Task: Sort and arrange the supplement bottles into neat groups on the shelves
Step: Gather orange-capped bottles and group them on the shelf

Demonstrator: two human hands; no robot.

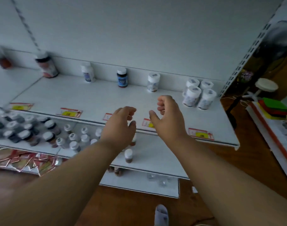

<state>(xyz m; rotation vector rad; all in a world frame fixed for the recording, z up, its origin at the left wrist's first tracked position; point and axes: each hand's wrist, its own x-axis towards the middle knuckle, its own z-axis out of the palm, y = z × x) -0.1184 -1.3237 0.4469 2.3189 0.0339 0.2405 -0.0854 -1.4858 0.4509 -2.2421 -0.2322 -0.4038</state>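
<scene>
Both hands hover empty over the front edge of the upper shelf, the left hand and right hand with fingers loosely curled around nothing. Four white-capped bottles stand grouped at the shelf's right end, beside single bottles along the back wall, including a dark blue-labelled bottle. Many more bottles crowd the lower shelf.

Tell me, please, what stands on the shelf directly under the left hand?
Below the left hand, on the lower shelf, one small white-capped brown bottle stands in plain view. Another bottle peeks out beside the wrist; the hand and forearm cover anything else there.
</scene>
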